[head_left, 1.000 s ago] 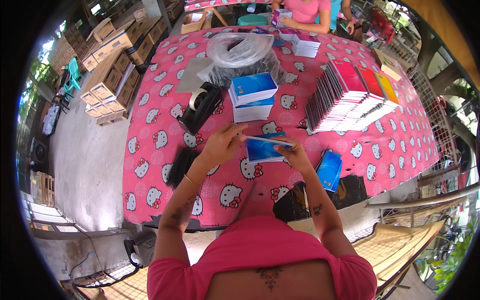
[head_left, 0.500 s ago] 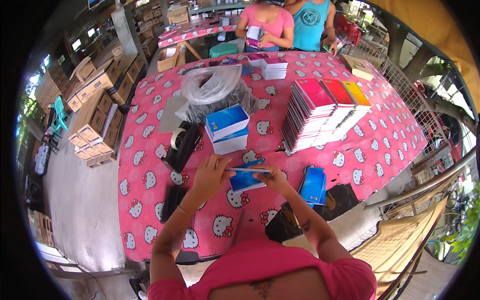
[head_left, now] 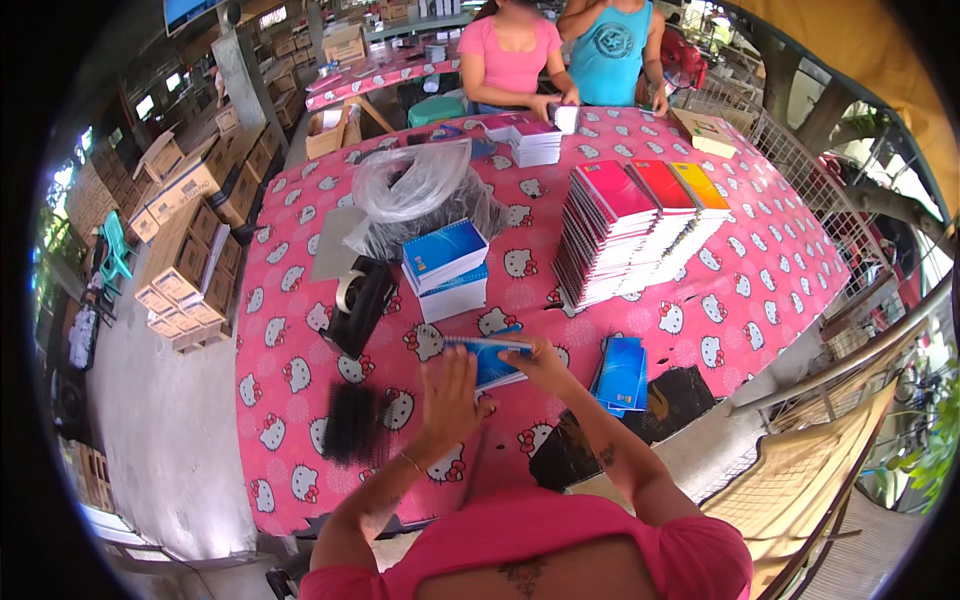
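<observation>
A small blue spiral notebook [head_left: 497, 366] lies over at least one other blue notebook on the pink table, just in front of me. My right hand [head_left: 543, 364] grips its right end, thumb on the cover. My left hand [head_left: 450, 402] is open, its fingers stretched out along the notebook's left end; whether they press on it I cannot tell. Beyond them stands a stack of blue notebooks [head_left: 450, 252]. More blue notebooks [head_left: 622, 372] lie to the right of my right hand. A bundle of black binding coils [head_left: 352, 428] rests left of my left hand.
A black tape dispenser [head_left: 358, 308] sits at the left, near a clear plastic bag [head_left: 425, 185]. Tall stacks of pink, red and yellow notebooks [head_left: 620, 235] stand at the right. Across the table, one person [head_left: 512, 55] handles a notebook beside another person [head_left: 610, 50]. Cartons [head_left: 190, 265] fill the left floor.
My left hand has let go of the notebook's upper edge, drawn nearer to me and flattened out. The right hand keeps its grip. The person opposite has lowered their notebooks to the table.
</observation>
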Demonstrator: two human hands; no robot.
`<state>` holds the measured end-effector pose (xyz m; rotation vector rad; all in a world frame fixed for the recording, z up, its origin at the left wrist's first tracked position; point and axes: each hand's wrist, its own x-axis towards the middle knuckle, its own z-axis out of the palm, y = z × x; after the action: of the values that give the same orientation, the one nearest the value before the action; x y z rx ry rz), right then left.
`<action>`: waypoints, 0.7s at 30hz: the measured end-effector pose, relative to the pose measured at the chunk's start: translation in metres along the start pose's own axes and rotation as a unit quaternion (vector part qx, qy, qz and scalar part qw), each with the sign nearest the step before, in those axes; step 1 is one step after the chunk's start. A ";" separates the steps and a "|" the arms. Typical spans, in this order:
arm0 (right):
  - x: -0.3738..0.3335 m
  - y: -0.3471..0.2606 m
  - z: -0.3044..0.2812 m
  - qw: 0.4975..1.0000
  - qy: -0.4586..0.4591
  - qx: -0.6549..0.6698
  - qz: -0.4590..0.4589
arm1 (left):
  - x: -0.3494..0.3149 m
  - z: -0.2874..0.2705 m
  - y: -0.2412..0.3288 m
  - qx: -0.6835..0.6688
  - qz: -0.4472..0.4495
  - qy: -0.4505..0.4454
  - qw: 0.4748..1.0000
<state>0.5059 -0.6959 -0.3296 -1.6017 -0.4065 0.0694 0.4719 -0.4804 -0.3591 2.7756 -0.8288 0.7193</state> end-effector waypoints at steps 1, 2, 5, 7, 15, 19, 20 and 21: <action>0.004 -0.002 0.001 1.000 0.001 -0.016 -0.008 | -0.012 0.009 0.002 -0.026 0.027 0.019 0.999; 0.003 -0.001 0.000 0.999 0.006 -0.034 -0.009 | 0.014 0.000 -0.002 0.009 0.005 0.031 0.999; -0.007 0.006 0.003 1.000 -0.003 -0.017 0.021 | 0.051 -0.031 -0.006 0.063 -0.019 0.007 0.998; -0.001 0.003 -0.002 1.000 -0.005 -0.008 0.019 | 0.021 -0.014 0.001 0.037 0.035 -0.034 0.998; 0.000 0.005 -0.002 0.998 0.007 -0.050 0.032 | 0.019 0.002 0.008 0.012 0.052 -0.005 0.999; -0.006 0.021 -0.003 1.000 -0.016 -0.015 0.016 | 0.070 -0.032 0.010 0.003 -0.008 0.031 0.999; -0.007 0.018 0.004 0.999 -0.015 -0.004 0.044 | 0.053 -0.031 0.010 -0.004 0.010 0.006 1.000; -0.005 0.010 0.004 0.998 -0.013 -0.003 0.068 | 0.044 -0.026 0.011 -0.014 0.030 -0.010 0.999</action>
<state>0.5023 -0.6937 -0.3403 -1.6335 -0.3181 0.1927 0.4872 -0.5035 -0.3149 2.7482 -0.9219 0.6868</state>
